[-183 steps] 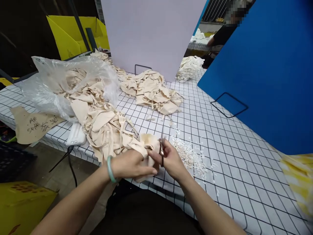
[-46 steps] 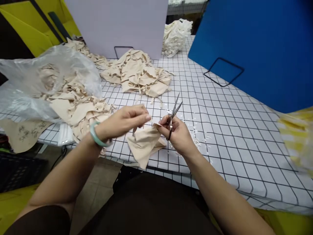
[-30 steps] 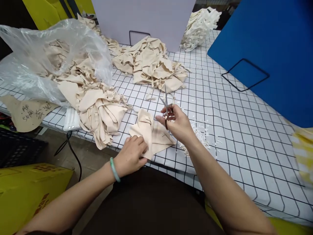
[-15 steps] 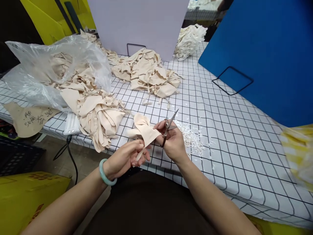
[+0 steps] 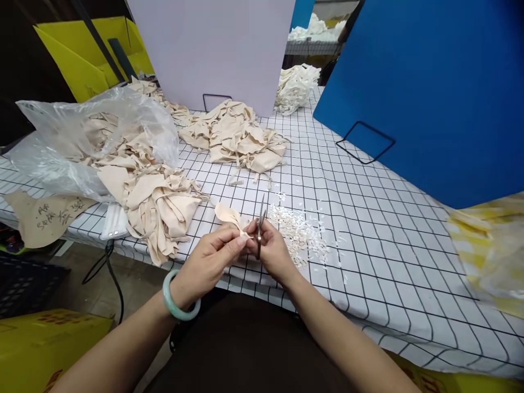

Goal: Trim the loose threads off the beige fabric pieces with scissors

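While my left hand (image 5: 208, 261) pinched the cloth piece (image 5: 227, 215), my right hand (image 5: 270, 250) gripped the scissors (image 5: 259, 228); fingertips so close risked a nick.

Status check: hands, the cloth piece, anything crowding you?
Left hand pinching beige cloth piece. Right hand gripping scissors. White snippings beside them.

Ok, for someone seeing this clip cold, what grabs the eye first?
Probably the two hands at the near table edge: the left hand pinches a small beige fabric piece while the right hand holds scissors against it. Next, the heap of beige fabric pieces spilling from a clear plastic bag at left, and the big blue board standing at right on the checked tablecloth.
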Available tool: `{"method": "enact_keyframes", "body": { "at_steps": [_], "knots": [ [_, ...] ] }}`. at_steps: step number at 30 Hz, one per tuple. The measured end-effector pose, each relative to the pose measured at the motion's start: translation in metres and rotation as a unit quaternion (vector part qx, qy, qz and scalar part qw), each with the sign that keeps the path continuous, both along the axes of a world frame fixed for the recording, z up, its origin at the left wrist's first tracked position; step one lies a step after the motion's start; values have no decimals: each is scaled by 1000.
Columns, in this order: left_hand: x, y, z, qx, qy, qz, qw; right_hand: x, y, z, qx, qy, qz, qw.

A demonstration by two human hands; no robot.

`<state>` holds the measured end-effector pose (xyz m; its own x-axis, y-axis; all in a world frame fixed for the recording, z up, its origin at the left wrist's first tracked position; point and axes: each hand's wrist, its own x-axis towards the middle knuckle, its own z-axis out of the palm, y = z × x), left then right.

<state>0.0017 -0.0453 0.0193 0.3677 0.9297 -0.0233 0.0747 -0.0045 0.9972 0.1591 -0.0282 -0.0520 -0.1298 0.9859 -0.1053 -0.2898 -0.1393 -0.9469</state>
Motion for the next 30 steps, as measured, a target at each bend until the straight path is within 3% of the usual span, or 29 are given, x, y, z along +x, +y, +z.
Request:
{"method": "enact_keyframes", "body": {
  "at_steps": [3,8,12,15,17,21,30],
  "knots": [
    [8,7,1,116,24,44,992,-12,-12,-4,-45,47,12,998],
    [21,22,-21,-41,-138,39,989,-12,-23,-4,-50,55,59,996],
    [26,24,-33,-14,-115,59,992,21,-26,11,12,-137,53,989],
    [29,21,-34,39,-57,41,997,45,-27,23,95,-348,14,933],
    [32,19,-34,52,-38,30,998,53,-27,27,141,-426,-5,893],
    [35,17,-38,87,-16,24,996,56,-30,25,163,-471,-10,867],
    [36,18,-44,162,21,1,987,57,-35,19,169,-480,-8,861]
  ]
}}
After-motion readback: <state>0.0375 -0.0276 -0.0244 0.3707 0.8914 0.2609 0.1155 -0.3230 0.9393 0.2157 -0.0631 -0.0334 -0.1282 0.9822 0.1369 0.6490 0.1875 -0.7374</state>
